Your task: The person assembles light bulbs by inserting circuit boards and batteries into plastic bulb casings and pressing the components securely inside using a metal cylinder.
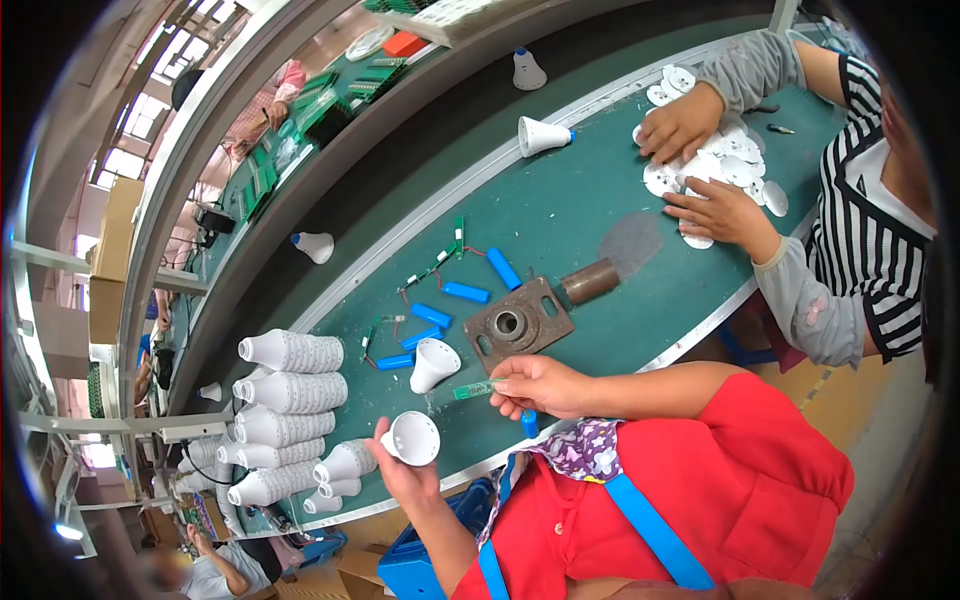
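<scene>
I see the left hand (408, 478) curled around a white cup (413, 438), its wide mouth facing out. The right hand (512, 386) pinches one end of a green board (473, 390) between thumb and finger, near the cup. A blue battery (530, 424) is just below. White cups sit inside each other in stacks (292, 392) on the worktop (590, 330). Any writing is too small to read.
</scene>
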Available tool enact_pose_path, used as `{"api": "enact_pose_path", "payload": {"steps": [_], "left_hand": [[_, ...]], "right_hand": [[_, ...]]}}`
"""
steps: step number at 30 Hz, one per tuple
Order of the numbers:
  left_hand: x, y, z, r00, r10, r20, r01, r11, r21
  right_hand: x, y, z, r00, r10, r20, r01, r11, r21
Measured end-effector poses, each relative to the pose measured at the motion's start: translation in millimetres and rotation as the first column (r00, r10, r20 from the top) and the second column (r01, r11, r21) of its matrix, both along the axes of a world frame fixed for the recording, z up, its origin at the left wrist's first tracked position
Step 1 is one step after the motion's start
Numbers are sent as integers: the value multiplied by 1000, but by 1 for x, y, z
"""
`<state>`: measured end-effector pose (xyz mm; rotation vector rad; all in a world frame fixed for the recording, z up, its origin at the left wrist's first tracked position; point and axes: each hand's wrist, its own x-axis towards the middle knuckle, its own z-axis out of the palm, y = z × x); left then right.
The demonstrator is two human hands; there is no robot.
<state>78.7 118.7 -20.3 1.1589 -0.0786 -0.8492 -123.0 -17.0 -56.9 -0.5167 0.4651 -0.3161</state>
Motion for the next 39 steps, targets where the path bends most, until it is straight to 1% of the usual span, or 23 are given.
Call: {"api": "enact_pose_path", "payload": {"steps": [2,3,5,7,8,9,10,11,12,13,14,16,19,20,21,22,23,24,26,29,32,35,39], "left_hand": [[2,10,-8,978,-105,-180,97,994,-54],[2,15,-9,932,-235,-277,178,960,-217],[-12,10,3,917,-265,-298,208,956,-209],[-9,17,0,905,-281,-321,203,945,-255],[5,25,-6,935,-252,-251,187,948,-258],[17,35,8,979,-98,-179,52,968,-245],[33,52,29,996,23,-82,-55,907,-418],[55,69,49,962,263,66,-202,856,-475],[80,100,60,885,455,95,-351,787,-507],[104,130,65,791,580,191,-403,731,-550],[124,162,66,881,337,332,-59,774,-630],[91,136,91,748,582,320,-368,764,-530],[30,66,76,912,393,117,-309,847,-433],[24,53,48,949,306,76,-262,899,-351],[-4,23,48,970,242,34,-226,941,-252],[-13,8,31,990,91,-111,-113,973,-204],[-13,5,9,959,-215,-184,156,945,-289],[-32,-11,9,958,-171,-230,119,967,-224],[-53,-29,19,937,-204,-284,166,975,-150],[-53,-32,8,866,-329,-376,250,937,-245],[-54,-34,13,818,-448,-361,337,881,-331],[-63,-38,30,871,-362,-332,320,931,-176],[-46,-26,23,747,-635,-199,556,760,-337]], "right_hand": [[-11,-4,12,1000,-6,20,6,1000,20],[-20,-9,18,998,-46,39,46,999,0],[-43,-28,34,981,-187,54,193,972,-130],[-53,-51,55,952,-307,-12,299,934,-196],[-54,-54,59,943,-331,32,328,912,-248],[-55,-57,66,961,-275,14,266,912,-313],[-52,-53,66,967,-256,20,249,916,-314],[-52,-53,64,976,-219,13,214,936,-278],[-45,-48,67,985,-172,9,169,956,-239],[-44,-45,69,989,-146,-6,142,969,-204],[-45,-43,70,990,-138,-31,131,977,-169],[-38,-37,67,995,-68,-73,61,993,-104],[-25,-29,69,995,-53,-86,40,989,-144],[-22,-26,74,995,-64,-82,49,983,-176],[-21,-22,77,993,-77,-84,58,978,-202],[-22,-22,79,991,-74,-108,41,958,-285],[-23,-22,80,988,-71,-135,17,931,-364],[-24,-22,82,984,-72,-160,-6,898,-440],[-28,-24,90,975,-98,-199,-19,856,-517],[-30,-23,95,971,-117,-209,-32,800,-599],[-28,-21,92,972,-125,-201,-51,719,-693],[-25,-20,86,967,-127,-219,-72,691,-719],[-22,-20,80,966,-97,-241,-105,704,-702]]}}
